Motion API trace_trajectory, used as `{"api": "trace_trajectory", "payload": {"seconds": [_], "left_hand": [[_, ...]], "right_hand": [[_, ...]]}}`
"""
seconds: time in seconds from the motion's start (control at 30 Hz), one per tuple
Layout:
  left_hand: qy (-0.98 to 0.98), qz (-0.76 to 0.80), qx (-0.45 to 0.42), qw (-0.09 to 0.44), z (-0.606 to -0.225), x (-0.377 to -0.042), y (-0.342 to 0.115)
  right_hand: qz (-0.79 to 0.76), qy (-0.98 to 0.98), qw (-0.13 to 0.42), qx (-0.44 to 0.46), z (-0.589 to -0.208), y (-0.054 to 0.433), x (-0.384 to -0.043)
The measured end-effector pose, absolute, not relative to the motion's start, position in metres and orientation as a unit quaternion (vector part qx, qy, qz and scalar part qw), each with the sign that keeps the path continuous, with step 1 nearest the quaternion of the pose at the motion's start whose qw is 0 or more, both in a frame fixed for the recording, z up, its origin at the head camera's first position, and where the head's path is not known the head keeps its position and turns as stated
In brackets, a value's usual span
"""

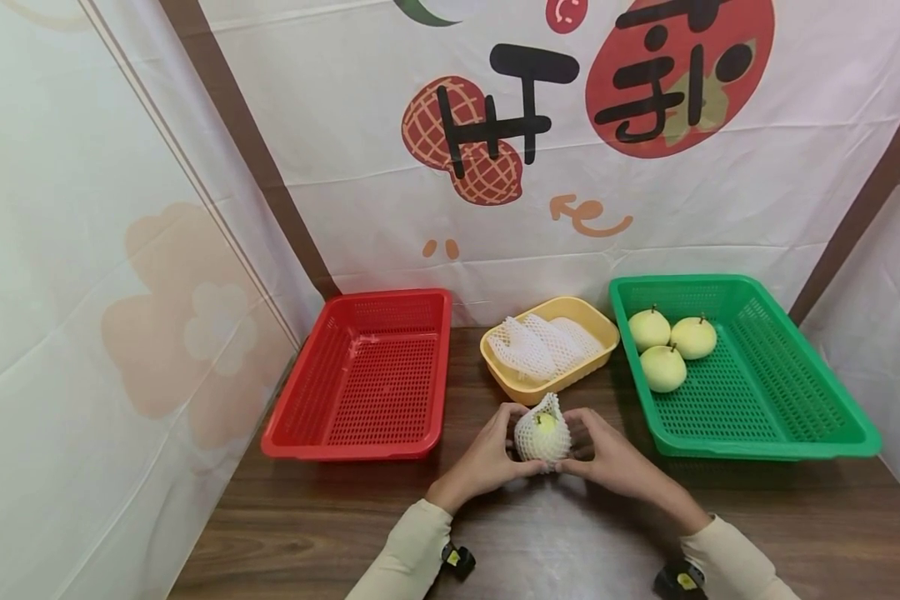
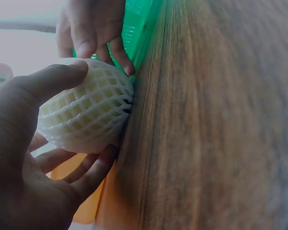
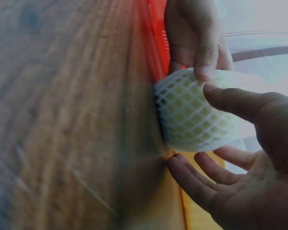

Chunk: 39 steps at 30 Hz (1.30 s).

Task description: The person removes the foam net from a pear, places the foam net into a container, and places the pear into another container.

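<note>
A pale yellow-green pear [image 1: 546, 423] in a white foam net sleeve [image 2: 93, 112] sits at the table's middle, its stem showing through the top opening. My left hand [image 1: 489, 454] holds it from the left, thumb across the net and fingers curled round the far side. From the right my right hand [image 1: 609, 458] reaches to the same pear, thumb tip at the net. In the right wrist view the right hand's fingers [image 3: 206, 179] are loosely bent, with a gap between them and the sleeve. The net's upper end stands up in a point above the pear.
Behind the hands stands a yellow basket [image 1: 513, 387] with several white foam nets [image 1: 543, 346]. A red basket [image 1: 444, 375] is on the left. On the right, a green basket [image 1: 765, 446] holds 3 bare pears [image 1: 663, 368]. A printed cloth [image 1: 375, 208] hangs behind the wooden table [image 1: 307, 517].
</note>
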State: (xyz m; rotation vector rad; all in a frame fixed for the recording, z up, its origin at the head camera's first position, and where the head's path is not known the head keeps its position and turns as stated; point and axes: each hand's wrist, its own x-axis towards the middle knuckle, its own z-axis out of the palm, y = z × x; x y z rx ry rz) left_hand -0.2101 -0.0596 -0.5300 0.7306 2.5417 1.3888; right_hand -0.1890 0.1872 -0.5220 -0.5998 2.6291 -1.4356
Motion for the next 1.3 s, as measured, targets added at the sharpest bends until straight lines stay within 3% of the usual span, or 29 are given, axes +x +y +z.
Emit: {"api": "trace_trajectory", "payload": {"seconds": [0.6,1.3], "left_hand": [[0.837,0.48,0.252,0.076,-0.532,-0.21,-0.059],[0.836,0.479,0.254,0.086,-0.533,-0.212,-0.061]], "right_hand": [[-0.477,0.852,-0.078,-0.203,-0.491,0.181,-0.191],[-0.512,0.808,-0.11,-0.27,-0.469,0.159,-0.192]]}}
